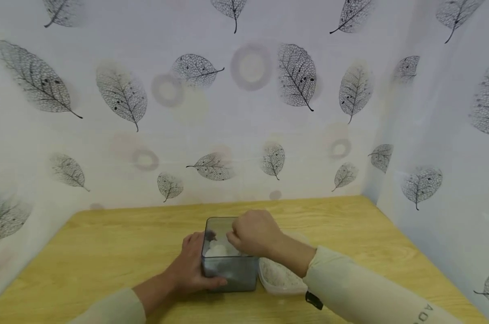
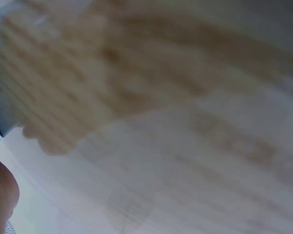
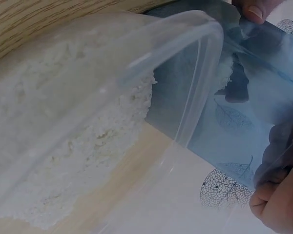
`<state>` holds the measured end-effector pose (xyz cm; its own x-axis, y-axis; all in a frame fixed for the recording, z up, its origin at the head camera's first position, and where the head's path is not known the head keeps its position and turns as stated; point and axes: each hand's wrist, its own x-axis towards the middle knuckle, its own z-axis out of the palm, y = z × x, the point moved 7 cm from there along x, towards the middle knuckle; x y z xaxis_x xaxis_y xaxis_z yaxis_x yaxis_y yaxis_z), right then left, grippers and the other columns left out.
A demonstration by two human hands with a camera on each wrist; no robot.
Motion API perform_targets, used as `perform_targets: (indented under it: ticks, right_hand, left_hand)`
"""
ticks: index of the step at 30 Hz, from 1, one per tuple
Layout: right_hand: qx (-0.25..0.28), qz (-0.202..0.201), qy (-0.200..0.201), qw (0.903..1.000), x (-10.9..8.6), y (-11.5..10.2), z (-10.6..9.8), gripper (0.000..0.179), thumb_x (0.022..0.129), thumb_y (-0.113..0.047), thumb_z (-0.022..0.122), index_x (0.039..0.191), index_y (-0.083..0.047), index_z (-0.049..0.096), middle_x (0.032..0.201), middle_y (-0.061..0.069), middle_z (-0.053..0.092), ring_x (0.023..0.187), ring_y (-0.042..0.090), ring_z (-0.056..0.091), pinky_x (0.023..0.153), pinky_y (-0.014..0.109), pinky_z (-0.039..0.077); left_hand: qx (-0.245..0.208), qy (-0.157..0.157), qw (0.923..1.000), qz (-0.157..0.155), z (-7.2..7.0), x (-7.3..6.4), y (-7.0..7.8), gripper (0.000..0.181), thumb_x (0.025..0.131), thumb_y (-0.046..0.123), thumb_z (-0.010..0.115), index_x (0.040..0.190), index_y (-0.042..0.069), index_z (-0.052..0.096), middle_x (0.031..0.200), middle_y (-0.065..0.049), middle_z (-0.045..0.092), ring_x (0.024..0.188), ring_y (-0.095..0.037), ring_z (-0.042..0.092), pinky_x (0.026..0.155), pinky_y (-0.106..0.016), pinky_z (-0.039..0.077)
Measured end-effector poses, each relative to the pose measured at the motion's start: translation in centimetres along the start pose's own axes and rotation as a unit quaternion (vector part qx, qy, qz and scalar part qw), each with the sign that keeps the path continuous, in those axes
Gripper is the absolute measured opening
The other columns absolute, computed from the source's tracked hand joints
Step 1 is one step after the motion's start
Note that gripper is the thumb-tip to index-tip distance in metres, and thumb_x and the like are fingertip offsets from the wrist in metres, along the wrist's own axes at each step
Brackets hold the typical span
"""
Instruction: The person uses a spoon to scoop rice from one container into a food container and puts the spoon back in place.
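A clear, blue-grey square container (image 1: 230, 273) stands on the table with white stuff (image 1: 217, 249) inside. My left hand (image 1: 192, 265) holds it from the left, its thumb lying along the front wall. Over its open top is my right hand (image 1: 254, 233), fingers curled downward at the rim; I cannot tell whether they hold something. In the right wrist view those fingers (image 3: 273, 202) bend over the container's edge. Close on the container's right sits a clear plastic tub (image 1: 282, 290) of white rice (image 1: 280, 273), partly covered by my right forearm. The left wrist view is mostly blurred.
The yellow wood-grain table (image 1: 139, 234) spreads around both containers. A pale curtain (image 1: 244, 117) printed with dark leaves hangs behind it and along the sides. Near my right sleeve (image 1: 350, 279) a small black object (image 1: 314, 300) shows.
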<state>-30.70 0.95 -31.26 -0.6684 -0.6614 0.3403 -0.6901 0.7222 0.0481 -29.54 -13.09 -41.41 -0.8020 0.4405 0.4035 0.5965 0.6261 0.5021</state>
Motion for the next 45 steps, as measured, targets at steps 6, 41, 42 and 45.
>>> perform_targets:
  ticks: [6,41,42,45]
  right_hand:
    - [0.019,0.001,0.069,0.9975,-0.6,0.1,-1.1,0.049,0.085,-0.025,0.061,0.049,-0.023,0.029,0.046,-0.015,0.017,0.045,0.004,0.018,0.041,0.02,0.015]
    - [0.196,0.12,0.182,0.9561,-3.8,5.7,-3.7,0.054,0.092,-0.023,0.063,0.05,-0.022,0.029,0.046,-0.015,0.019,0.043,0.0,0.012,0.044,0.018,0.012]
    - [0.195,0.121,0.186,0.9553,-3.9,5.9,-4.0,0.054,0.093,-0.024,0.063,0.05,-0.022,0.029,0.046,-0.015,0.019,0.043,0.001,0.012,0.045,0.019,0.012]
    - [0.192,0.128,0.196,0.9529,-4.2,6.5,-4.7,0.054,0.092,-0.025,0.063,0.05,-0.021,0.03,0.047,-0.015,0.02,0.043,0.002,0.014,0.046,0.02,0.013]
  left_hand:
    - [0.015,0.006,0.9998,0.01,-0.1,0.0,0.1,0.103,0.071,0.077,0.07,0.14,0.007,0.037,0.129,-0.004,0.05,0.119,-0.021,0.045,0.105,-0.049,0.022]
    - [0.027,0.018,0.9994,0.015,-0.1,-0.1,0.1,0.107,0.07,0.078,0.07,0.141,0.006,0.037,0.127,-0.005,0.052,0.117,-0.022,0.045,0.107,-0.049,0.023]
    - [0.026,0.017,0.9994,0.015,-0.1,-0.1,0.1,0.106,0.069,0.077,0.071,0.141,0.007,0.037,0.126,-0.004,0.052,0.117,-0.021,0.045,0.107,-0.049,0.023]
    - [0.023,0.012,0.9996,0.01,0.0,0.0,0.1,0.104,0.069,0.077,0.072,0.139,0.007,0.038,0.124,-0.002,0.052,0.117,-0.019,0.045,0.108,-0.049,0.023]
